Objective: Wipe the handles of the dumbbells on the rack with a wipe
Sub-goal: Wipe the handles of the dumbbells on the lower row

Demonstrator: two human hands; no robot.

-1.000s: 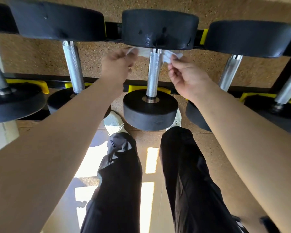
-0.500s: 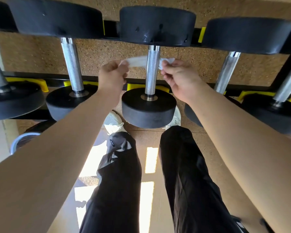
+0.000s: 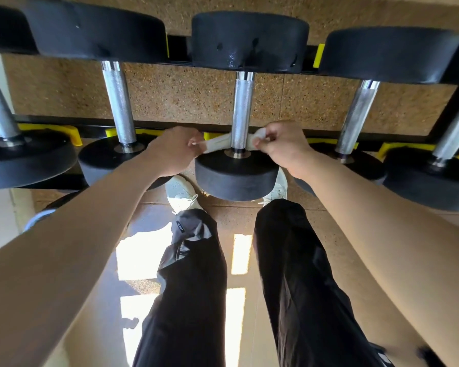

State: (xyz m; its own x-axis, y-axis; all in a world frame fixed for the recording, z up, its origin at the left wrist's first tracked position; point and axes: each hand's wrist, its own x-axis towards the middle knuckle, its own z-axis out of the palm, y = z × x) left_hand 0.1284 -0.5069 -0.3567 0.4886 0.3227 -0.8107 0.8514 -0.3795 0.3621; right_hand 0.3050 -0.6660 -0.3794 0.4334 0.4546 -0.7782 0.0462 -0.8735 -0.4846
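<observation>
Sunlight (image 3: 141, 258) patches the speckled floor (image 3: 186, 96) beneath the dumbbell rack (image 3: 178, 46).

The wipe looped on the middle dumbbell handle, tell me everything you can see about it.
The wipe is white, thin and soft-looking, like paper or cloth, bunched into a narrow band. It passes behind the knurled metal handle of the middle dumbbell, low down near the front black head. The left hand pinches one end and the right hand pinches the other, crumpled end, holding the band stretched around the handle. Whether it touches the head cannot be told.
</observation>
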